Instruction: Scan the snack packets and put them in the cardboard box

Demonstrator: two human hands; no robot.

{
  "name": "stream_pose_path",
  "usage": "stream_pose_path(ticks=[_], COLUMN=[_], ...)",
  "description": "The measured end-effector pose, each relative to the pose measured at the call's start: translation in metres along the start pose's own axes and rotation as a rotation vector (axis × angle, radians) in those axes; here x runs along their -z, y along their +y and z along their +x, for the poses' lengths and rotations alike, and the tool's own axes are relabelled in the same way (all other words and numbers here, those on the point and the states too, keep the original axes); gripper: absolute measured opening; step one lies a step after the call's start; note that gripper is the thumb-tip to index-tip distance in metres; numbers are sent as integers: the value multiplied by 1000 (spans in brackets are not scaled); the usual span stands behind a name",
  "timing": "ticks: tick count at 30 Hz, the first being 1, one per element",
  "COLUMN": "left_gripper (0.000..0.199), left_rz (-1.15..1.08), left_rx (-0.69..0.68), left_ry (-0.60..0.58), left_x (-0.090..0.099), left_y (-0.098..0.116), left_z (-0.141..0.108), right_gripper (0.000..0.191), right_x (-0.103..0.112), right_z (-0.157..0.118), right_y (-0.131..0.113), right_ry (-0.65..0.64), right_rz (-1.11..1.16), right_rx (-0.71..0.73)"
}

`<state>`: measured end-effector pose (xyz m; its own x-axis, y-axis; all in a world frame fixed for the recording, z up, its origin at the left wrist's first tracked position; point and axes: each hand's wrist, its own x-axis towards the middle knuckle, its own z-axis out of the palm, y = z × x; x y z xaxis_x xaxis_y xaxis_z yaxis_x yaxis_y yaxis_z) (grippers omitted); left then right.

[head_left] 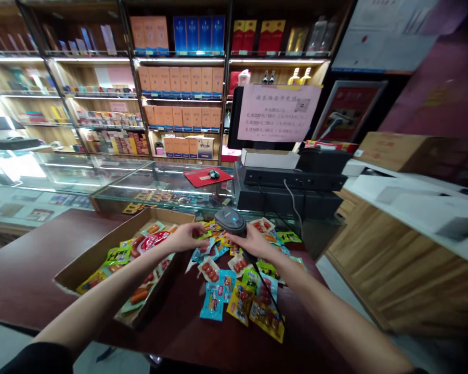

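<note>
My right hand [254, 242] is wrapped round a dark grey barcode scanner [231, 221], whose head points away to the left; its black cable [271, 293] trails down over the packets. To the left of it, my left hand [184, 238] hovers over the pile with curled fingers and a gap between thumb and fingers. Just under its fingertips are blue snack packets [206, 252]. Small sausage packets [209, 270], yellow packets [240, 304] and green packets [250, 279] lie spread on the dark red table. Left of the pile, partly behind my left forearm, stands an open cardboard box [101, 243] with more packaged sausages.
A glass display counter [117, 182] runs behind the table, with a red mat and mouse [213, 175] on it. A monitor with a pink notice [278, 114] stands above a black cash drawer [288, 200]. Stocked shelves line the back wall; a carton [401, 150] sits at right.
</note>
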<state>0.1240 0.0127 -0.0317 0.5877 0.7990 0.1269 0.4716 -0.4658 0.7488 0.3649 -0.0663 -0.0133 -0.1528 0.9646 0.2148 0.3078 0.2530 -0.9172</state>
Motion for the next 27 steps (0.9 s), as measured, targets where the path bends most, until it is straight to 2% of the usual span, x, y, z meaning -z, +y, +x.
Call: stream_pose_path(ticks=[2,3,6,8,11,14,16,18,22,27], left_gripper=[41,41,33,20,9,19,22,23,24,23], left_rz=[214,310,451,425,208,-279,-603,-797,-948,-1036], left_rx=[11,20,20,27,98,221,302,360,382,397], left_ry=[-153,-184,-144,-106,-13,28,33,54,66,36], left_x=[-24,-33,-47,-43,-23,-10,-11,-18,-30,-28], left_y=[3,2,-4,-8,-10,-5,-1,2,1,0], left_z=[8,11,19,26,40,56,66,72,73,66], right_gripper=[41,39,36,35,33,33,31,32,37,37], right_x=[6,9,18,23,27,27,25,23,20,16], right_z=[-11,-16,-29,-36,-40,-40,-38,-36,-36,-43], right_y=[9,13,25,31,35,35,34,35,40,47], right_ry=[27,42,120,181,245,256,250,258,292,278], right_rz=[16,18,-8,-42,-91,-109,-117,-129,-159,-160], right_rx=[-65,-88,-91,-77,-64,-68,-70,-60,-35,-33])
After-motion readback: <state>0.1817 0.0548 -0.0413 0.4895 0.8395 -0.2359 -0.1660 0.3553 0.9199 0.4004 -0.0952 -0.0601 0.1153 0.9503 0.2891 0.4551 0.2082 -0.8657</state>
